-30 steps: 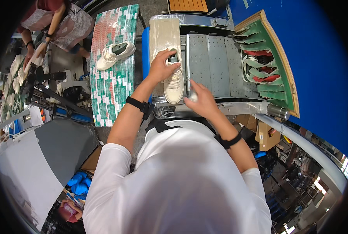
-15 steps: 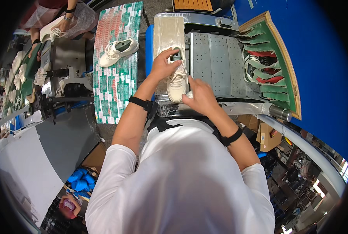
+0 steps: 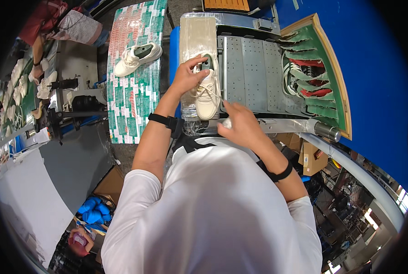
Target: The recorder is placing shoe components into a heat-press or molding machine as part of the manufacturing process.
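Observation:
A cream lace-up sneaker (image 3: 207,102) lies on the tan wrapped board in front of me, toe toward me. My left hand (image 3: 188,76) grips its collar, thumb and fingers curled over the opening, where a dark green lining shows. Just right of the toe is my right hand (image 3: 242,125), closed around a small white wad (image 3: 226,123) whose kind I cannot make out. A loose shoelace (image 3: 216,94) runs from the sneaker toward the right index finger; whether the finger touches it is unclear.
A second cream sneaker (image 3: 137,59) rests on a green-and-white taped board (image 3: 135,100) to the left. Right of me is a perforated metal-plate conveyor (image 3: 254,73), leading to a slit green curtain (image 3: 322,86) with shoes behind. Another person (image 3: 73,27) works at the far left.
My right hand has drawn back from the shoe's toe, right and toward me, with the white wad. The left hand keeps its grip. The other person at far left has shifted.

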{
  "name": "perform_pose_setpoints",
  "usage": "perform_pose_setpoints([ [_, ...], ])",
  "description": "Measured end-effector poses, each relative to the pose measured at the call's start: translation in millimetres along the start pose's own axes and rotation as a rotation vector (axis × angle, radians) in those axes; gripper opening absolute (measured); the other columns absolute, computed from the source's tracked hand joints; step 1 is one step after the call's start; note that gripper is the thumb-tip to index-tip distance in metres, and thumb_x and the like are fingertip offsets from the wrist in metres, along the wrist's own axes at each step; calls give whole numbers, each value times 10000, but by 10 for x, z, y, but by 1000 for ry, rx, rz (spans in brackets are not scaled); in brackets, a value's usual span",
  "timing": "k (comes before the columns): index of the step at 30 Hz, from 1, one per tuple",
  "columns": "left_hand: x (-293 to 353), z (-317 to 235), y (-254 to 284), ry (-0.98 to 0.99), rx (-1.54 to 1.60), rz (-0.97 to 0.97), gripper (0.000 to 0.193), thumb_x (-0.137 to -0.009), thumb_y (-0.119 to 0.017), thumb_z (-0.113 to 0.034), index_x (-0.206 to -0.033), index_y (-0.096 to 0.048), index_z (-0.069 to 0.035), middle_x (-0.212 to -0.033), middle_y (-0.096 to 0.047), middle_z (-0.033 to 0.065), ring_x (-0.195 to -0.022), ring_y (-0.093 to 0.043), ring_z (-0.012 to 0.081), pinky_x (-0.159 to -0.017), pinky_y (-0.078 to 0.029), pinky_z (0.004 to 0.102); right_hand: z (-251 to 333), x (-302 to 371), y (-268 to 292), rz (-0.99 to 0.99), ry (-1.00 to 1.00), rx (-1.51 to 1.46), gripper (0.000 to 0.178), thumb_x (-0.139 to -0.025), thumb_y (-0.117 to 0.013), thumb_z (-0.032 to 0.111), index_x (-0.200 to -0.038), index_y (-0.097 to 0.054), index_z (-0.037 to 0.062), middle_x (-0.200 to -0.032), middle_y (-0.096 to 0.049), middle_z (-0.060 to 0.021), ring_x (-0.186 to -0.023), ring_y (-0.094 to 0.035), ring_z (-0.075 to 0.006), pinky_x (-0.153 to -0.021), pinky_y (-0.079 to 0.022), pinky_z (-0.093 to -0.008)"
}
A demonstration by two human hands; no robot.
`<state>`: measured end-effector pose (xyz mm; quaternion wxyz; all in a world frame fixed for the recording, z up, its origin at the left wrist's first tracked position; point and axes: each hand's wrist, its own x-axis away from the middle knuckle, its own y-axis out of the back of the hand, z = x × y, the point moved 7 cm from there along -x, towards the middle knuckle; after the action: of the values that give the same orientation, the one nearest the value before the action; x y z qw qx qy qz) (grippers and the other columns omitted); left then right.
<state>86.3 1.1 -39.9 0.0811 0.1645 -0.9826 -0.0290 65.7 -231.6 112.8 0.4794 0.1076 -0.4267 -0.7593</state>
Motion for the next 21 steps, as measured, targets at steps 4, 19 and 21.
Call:
perform_pose_setpoints([
  [4,5,-92,-41,-11,7,-9,548,-837,-888,-158,-1363,-739,-115,-1599,-513,248,-1403,-582,301,-1154,-452,360,6,308,7,66,-98,-139,757,-825,-797,250,-1418,-554,-153,-1094,-677,-242,-1061,-662,-401,-973,-527,-441],
  [19,-62,-129,-139,-90,-188,-30,571,-827,-910,-268,-1354,-743,-126,-1527,-545,303,-1440,-544,383,-1177,-440,410,-503,-271,-334,-160,-55,-248,732,-802,-805,256,-1383,-588,-133,-1085,-691,-270,-1007,-687,-420,-923,-546,-461],
  [21,-84,-158,-157,-96,-198,-18,571,-826,-911,-267,-1353,-744,-124,-1523,-548,302,-1440,-543,384,-1177,-440,411,-525,-267,-296,-247,-44,-263,738,-796,-808,253,-1382,-588,-137,-1076,-694,-267,-994,-690,-413,-920,-547,-455],
])
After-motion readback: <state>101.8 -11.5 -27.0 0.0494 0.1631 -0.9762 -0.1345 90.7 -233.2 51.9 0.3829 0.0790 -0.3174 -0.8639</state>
